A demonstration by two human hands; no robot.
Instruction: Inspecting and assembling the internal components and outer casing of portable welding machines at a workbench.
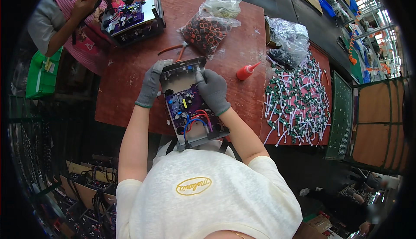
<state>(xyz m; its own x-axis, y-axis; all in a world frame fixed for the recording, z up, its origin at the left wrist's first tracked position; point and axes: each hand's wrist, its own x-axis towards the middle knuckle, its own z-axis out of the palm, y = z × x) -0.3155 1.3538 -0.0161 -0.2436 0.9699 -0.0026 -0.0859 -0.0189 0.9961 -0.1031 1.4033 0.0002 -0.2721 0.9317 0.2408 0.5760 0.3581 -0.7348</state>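
Note:
An open metal case [175,83] with a purple circuit board [190,101] inside is tilted at the table's near edge, close to my body. Red and blue wires loop over the board's near end. My left hand [151,85], in a grey glove, grips the case's far left corner. On the opposite side my right hand [212,90], gloved too, is closed at the far right edge, its fingertips at the end panel; anything small under them is hidden. A brown-orange cable [180,53] with a pale tie sticks out beyond the far panel.
On the red table [242,104] lie a bag of black and orange rings [206,33], a red squeeze bottle [246,72] and many green connectors with white leads [297,104]. Another person [78,18] holds a tool beside a second open case [134,20]. A green bin [43,74] stands left.

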